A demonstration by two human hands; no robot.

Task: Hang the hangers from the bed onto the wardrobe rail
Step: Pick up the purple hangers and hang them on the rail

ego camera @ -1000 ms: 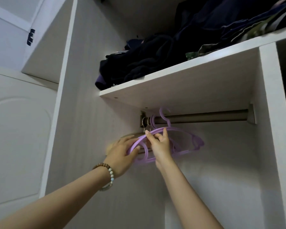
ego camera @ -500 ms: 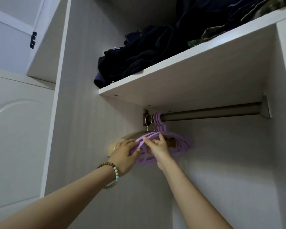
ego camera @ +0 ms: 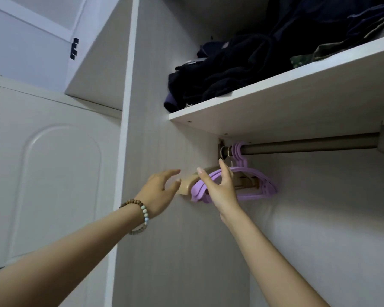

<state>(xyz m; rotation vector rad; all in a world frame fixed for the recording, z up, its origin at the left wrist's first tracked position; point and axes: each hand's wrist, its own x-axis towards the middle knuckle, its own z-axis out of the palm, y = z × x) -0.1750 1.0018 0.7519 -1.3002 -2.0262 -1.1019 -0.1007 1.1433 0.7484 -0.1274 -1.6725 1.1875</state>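
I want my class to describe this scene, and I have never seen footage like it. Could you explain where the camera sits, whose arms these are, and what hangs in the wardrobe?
There is no machine here: a person wears a wide-angle camera on the head, so you look up along their own arms into an open wardrobe. The left hand, with the bead bracelet, and the right hand are both open and grip nothing. Just beyond them, purple plastic hangers hang by their hooks at the left end of the metal rail, beside a tan wooden hanger. Above it a shelf carries a pile of dark clothes.
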